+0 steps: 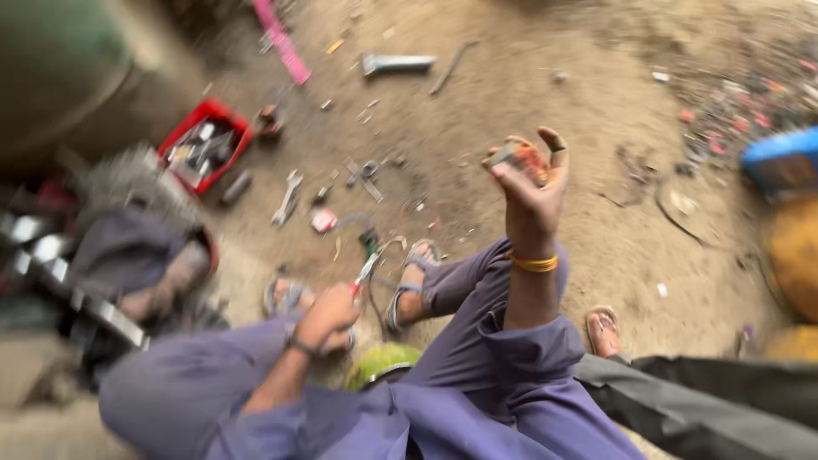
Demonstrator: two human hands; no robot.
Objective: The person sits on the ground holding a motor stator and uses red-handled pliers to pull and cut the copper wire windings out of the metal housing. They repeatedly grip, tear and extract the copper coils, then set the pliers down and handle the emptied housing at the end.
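Observation:
My right hand (532, 181) is raised in front of me, its fingers closed around a small reddish-orange and grey part (527, 159). A yellow band sits on that wrist. My left hand (328, 317) is low by my knee and grips a red-handled tool (366, 264) that points toward the ground near a loop of wire (385, 251). I sit in purple clothes with sandalled feet (409, 281) on the dirt. The picture is blurred by motion.
A red tray of tools (206, 143) lies at upper left, with a spanner (287, 198) and small metal bits scattered on the dirt. Machine parts (111, 255) crowd the left. Another person's foot and dark trouser leg (682, 383) are at lower right. A blue object (784, 158) stands at right.

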